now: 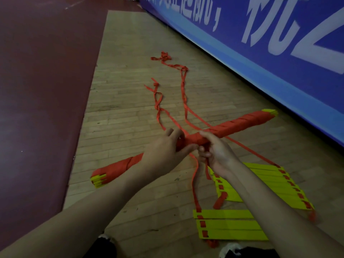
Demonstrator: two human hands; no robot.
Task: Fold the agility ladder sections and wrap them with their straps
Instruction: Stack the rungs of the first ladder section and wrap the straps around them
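Stacks of flat yellow plastic ladder rungs threaded on red webbing are closest, down on the pale wooden plank floor (121, 108): a near stack (229, 228) by the bottom edge, and a second stack (264, 185), fanned out, just behind it to the right. Past those, both hands are on the long bundle (242, 121) of folded rungs wound in red webbing. It runs slantwise across the boards with yellow ends poking out at both tips, and I can't tell if it's lifted. The left hand (165, 151) grips its middle, fingers over the top, thumb underneath. The right hand (217, 151), just beside it, has its fingers curled round a red strap (207, 170) hanging down. Further out, loose straps (183, 86) trail off in twisty lines. A dark red mat (46, 71) is on the left, and a blue banner (279, 43) with white characters runs along the right.
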